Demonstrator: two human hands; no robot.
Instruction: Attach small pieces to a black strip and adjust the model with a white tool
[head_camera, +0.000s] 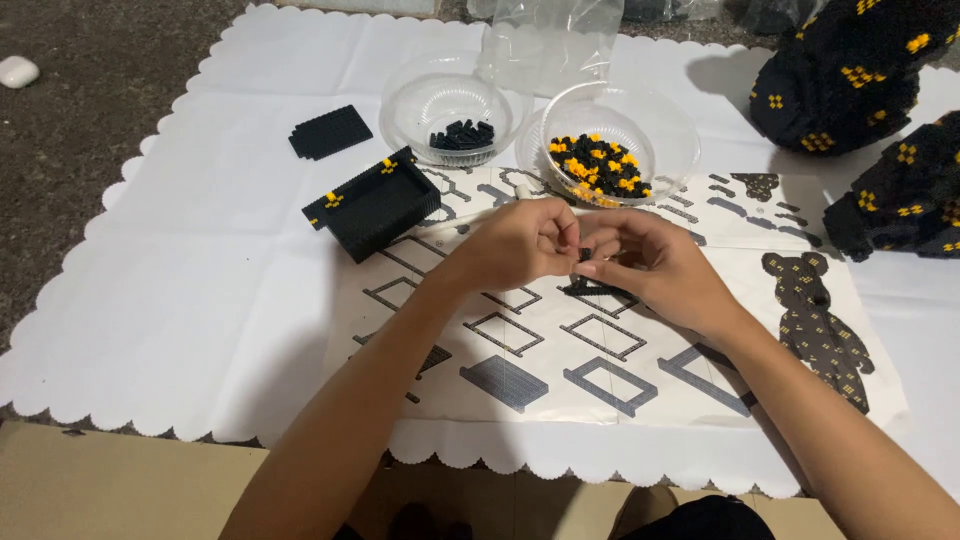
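Your hands meet over the instruction sheet; two bowls sit behind it, half-built box left, flat plate behind that.

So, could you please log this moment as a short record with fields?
left hand: fingertips pinch a small black brick piece
right hand: pinches the same piece
under hands: printed instruction sheet on white scalloped cloth
bowls: clear bowl of black bricks; clear bowl of black and yellow bricks
nearby: black open box section, flat black plate
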